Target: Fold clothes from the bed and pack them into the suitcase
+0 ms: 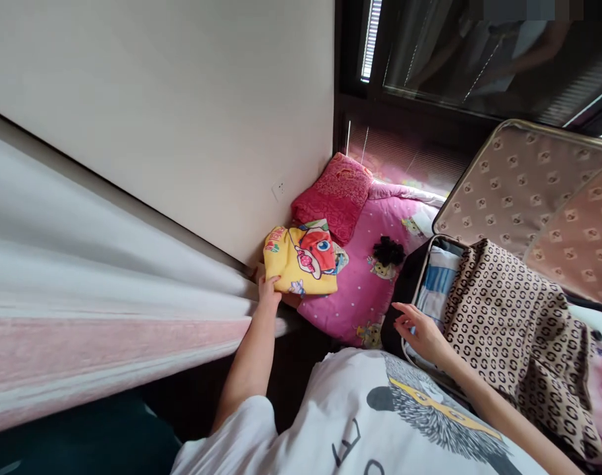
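left fingers point(268, 284) curl over the near edge of the folded yellow cartoon cloth point(301, 260), so we call it a grip; thumb is hidden. left hand point(270, 295) sits at the bed corner by the wall point(182, 99)

the cloth lies on the pink bedsheet point(360, 293), touching a folded red blanket point(333, 194) behind it and well apart from the suitcase

right fingers point(404, 311) are loosely spread and half bent, holding nothing. right hand point(422, 331) hovers just at the suitcase rim point(423, 267), over dark fabric at its edge

our read on progress: partway. the suitcase lies open on the bed with its lid point(528, 185) leaning back. it already holds a blue-and-white striped cloth point(436, 284), with a brown patterned garment point(503, 316) draped over it and spilling past the near side. the yellow cloth and red blanket are both outside it, on the bed

a small black tuft point(388, 251) lies on the sheet between cloth and suitcase; we can't tell what it is. the lid lining shows nothing tucked in. a pale curtain point(83, 297) fills the left
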A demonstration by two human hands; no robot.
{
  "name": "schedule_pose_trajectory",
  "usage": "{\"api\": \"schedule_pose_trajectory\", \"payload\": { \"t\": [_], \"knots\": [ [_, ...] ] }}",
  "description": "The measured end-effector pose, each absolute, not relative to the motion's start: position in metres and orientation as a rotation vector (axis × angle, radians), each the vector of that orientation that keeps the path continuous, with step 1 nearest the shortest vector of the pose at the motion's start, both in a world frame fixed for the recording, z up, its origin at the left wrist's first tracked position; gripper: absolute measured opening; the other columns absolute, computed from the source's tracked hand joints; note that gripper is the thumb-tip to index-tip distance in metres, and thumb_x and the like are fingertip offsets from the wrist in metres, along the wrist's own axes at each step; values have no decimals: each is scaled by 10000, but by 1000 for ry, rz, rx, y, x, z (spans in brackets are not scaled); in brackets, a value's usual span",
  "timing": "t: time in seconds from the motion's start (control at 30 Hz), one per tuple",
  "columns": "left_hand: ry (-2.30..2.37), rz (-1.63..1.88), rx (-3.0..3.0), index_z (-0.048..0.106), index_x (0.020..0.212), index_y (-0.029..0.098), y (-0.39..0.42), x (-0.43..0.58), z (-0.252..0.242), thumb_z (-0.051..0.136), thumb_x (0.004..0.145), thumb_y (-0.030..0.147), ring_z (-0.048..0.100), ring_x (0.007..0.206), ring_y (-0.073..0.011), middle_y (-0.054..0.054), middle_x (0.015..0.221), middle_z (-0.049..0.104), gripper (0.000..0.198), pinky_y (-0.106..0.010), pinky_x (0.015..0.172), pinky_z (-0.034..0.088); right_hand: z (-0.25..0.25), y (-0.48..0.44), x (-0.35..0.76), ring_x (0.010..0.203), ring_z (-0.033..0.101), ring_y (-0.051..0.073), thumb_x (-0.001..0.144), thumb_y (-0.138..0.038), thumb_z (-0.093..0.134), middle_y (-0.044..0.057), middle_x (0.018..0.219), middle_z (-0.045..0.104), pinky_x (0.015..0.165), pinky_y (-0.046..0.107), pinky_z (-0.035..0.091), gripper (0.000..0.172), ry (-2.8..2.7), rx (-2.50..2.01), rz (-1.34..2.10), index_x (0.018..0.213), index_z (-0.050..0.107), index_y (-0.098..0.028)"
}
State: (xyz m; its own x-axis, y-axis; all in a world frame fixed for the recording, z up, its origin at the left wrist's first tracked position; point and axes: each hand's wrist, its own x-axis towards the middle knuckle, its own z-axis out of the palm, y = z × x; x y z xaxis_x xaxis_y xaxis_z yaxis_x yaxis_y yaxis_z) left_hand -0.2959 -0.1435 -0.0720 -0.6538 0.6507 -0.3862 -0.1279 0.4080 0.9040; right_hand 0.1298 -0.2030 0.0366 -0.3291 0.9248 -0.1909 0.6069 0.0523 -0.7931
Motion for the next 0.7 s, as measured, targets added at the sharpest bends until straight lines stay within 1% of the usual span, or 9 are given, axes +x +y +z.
{"api": "schedule_pose_trajectory", "payload": {
  "t": [0.07, 0.17, 0.23, 0.33, 0.37, 0.43, 0.53, 0.6, 0.7],
  "knots": [
    [1788, 1380, 371, 580, 1277, 169, -132, -297, -53, 611, 797, 330, 707, 1099, -273, -139, 1149, 728, 508, -460, 935, 589, 28, -191, 115, 799, 730, 213, 843, -492, 660, 119, 1148, 736, 731, 384, 634, 492, -1848, -1550, 1360, 1252, 674, -220],
    [1383, 1571, 298, 649, 1257, 139, -122, -288, -2, 598, 807, 402, 673, 1219, -321, -164, 1173, 744, 524, -518, 1018, 572, 20, -182, 93, 852, 733, 226, 775, -634, 740, 122, 1155, 742, 778, 409, 625, 662, -1559, -1561, 1669, 1275, 655, -208],
    [1146, 1678, 336, 677, 1253, 160, -121, -276, 43, 616, 814, 427, 649, 1277, -324, -131, 1161, 760, 518, -545, 1075, 548, 22, -181, 74, 938, 742, 256, 745, -700, 761, 123, 1167, 746, 819, 436, 621, 720, -1330, -1515, 1909, 1273, 658, -221],
    [949, 1731, 463, 703, 1210, 216, -125, -251, 110, 662, 832, 441, 608, 1353, -298, -71, 1182, 766, 442, -539, 1152, 504, 48, -178, 46, 1112, 722, 313, 726, -750, 742, 118, 1271, 734, 899, 489, 608, 701, -1063, -1227, 2137, 1229, 687, -264],
    [900, 1729, 496, 706, 1189, 226, -126, -242, 129, 682, 833, 438, 588, 1379, -290, -59, 1206, 762, 415, -534, 1174, 488, 62, -175, 40, 1196, 691, 327, 730, -763, 722, 103, 1337, 712, 943, 506, 596, 704, -1020, -1094, 2107, 1247, 684, -287],
    [826, 1717, 524, 700, 1166, 233, -125, -223, 160, 731, 818, 413, 549, 1424, -277, -46, 1274, 741, 393, -520, 1203, 462, 97, -163, 40, 1360, 594, 333, 758, -788, 665, 64, 1470, 638, 1046, 526, 551, 738, -998, -890, 1907, 1331, 649, -324],
    [772, 1710, 531, 668, 1200, 236, -118, -193, 188, 789, 776, 344, 528, 1446, -274, -45, 1393, 682, 454, -498, 1203, 467, 148, -143, 70, 1476, 482, 310, 853, -778, 553, 54, 1555, 565, 1176, 527, 453, 773, -1099, -820, 1579, 1454, 571, -291],
    [762, 1691, 565, 655, 1219, 236, -114, -169, 197, 789, 776, 337, 537, 1438, -290, -57, 1420, 663, 474, -507, 1176, 492, 173, -137, 104, 1473, 484, 299, 916, -754, 474, 66, 1555, 563, 1191, 531, 435, 769, -1232, -901, 1435, 1499, 530, -256],
    [711, 1608, 644, 653, 1212, 233, -111, -128, 206, 757, 817, 368, 538, 1436, -304, -64, 1414, 665, 430, -520, 1146, 515, 196, -142, 155, 1408, 549, 304, 957, -768, 377, 86, 1544, 571, 1124, 549, 497, 797, -1513, -1100, 1184, 1550, 467, -242]
  ]
}}
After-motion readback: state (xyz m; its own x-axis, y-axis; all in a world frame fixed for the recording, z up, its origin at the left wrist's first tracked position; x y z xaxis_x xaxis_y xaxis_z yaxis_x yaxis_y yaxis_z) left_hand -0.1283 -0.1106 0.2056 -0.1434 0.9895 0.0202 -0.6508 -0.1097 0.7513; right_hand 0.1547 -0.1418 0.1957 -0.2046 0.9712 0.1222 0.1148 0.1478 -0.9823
